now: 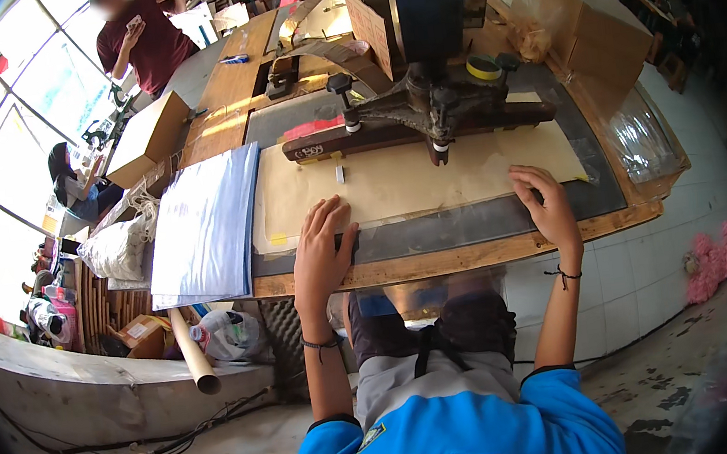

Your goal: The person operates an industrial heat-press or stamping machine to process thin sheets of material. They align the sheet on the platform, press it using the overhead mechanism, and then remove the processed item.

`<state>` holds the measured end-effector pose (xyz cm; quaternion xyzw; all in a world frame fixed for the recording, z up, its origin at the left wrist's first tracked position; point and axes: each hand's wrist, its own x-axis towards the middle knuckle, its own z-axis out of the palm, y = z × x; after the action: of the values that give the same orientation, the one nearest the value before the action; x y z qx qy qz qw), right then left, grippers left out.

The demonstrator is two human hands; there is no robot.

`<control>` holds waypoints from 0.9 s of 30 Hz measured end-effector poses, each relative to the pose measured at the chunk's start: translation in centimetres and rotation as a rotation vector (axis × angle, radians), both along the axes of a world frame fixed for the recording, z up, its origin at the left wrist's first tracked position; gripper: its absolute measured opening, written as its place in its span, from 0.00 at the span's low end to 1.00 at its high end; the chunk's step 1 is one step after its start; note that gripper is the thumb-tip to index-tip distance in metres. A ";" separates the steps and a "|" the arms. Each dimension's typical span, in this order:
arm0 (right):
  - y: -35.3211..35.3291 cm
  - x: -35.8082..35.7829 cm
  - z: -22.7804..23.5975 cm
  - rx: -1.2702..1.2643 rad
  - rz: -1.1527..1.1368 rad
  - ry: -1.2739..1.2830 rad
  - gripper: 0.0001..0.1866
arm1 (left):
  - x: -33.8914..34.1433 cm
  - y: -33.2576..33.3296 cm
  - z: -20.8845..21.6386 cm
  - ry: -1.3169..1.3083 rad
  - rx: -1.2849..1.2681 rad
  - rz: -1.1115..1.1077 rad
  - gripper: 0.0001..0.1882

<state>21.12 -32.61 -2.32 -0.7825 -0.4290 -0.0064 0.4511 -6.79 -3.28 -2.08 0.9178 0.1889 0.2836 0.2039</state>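
Note:
A wide tan sheet (456,177) lies on the dark bed (435,235) of a press. My left hand (323,244) rests near the sheet's front left part, its fingers stretched out and holding nothing. Toward the front right corner, my right hand (547,203) touches the sheet with its fingertips, thumb apart. Beyond both hands a long dark metal bar (398,135) crosses above the sheet, carried by the press head (433,91). A small whitish block (340,174) sits on the sheet in front of the bar. Yellow tape (278,239) marks the sheet's left corner.
Left of the sheet lies a stack of clear bluish plastic sheets (204,226). Cardboard boxes stand at the far left (145,142) and far right (594,21). A roll of yellow tape (482,67) is behind the bar. A person in a dark red shirt (145,42) stands at the back left.

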 end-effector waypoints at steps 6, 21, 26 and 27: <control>-0.2 -0.1 0.2 -0.014 -0.001 -0.003 0.16 | 0.1 -0.3 0.3 -0.003 -0.022 0.000 0.16; -0.2 -0.2 0.2 -0.011 -0.018 -0.047 0.16 | 0.1 -0.2 0.4 -0.018 -0.043 0.022 0.13; -0.3 -0.4 0.5 -0.010 -0.027 -0.029 0.16 | 0.0 -0.1 0.6 -0.008 -0.041 0.018 0.12; -0.4 -0.4 0.5 -0.012 -0.027 -0.022 0.16 | 0.0 -0.2 0.7 -0.010 -0.045 0.019 0.12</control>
<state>20.71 -32.96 -1.84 -0.7908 -0.4234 -0.0189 0.4416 -6.81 -3.50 -1.40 0.9097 0.2029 0.2858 0.2227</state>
